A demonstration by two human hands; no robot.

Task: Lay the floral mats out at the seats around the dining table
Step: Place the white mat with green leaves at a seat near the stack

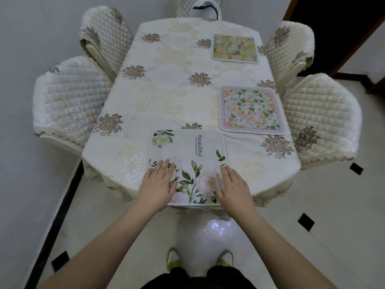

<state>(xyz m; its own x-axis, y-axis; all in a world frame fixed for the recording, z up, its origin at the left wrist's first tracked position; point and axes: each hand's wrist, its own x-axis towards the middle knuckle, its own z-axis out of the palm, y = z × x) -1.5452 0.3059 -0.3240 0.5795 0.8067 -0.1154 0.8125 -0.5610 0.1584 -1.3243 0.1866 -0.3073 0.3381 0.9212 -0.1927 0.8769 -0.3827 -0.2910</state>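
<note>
A white floral mat [187, 155] printed with "Beautiful" lies at the near end of the dining table [166, 90]. My left hand [159, 183] rests flat on its near left part with straight fingers. My right hand [231, 186] presses flat on its near right part. A pink-bordered floral mat [251, 110] lies at the near right seat. A yellow-green floral mat [234, 49] lies at the far right seat. The left side of the table carries no mat.
Quilted covered chairs stand round the table: two on the left [70, 101] [104, 38], two on the right [320, 115] [289, 42], one at the far end [200, 5]. A wall runs along the left. Tiled floor [333, 205] lies under my feet.
</note>
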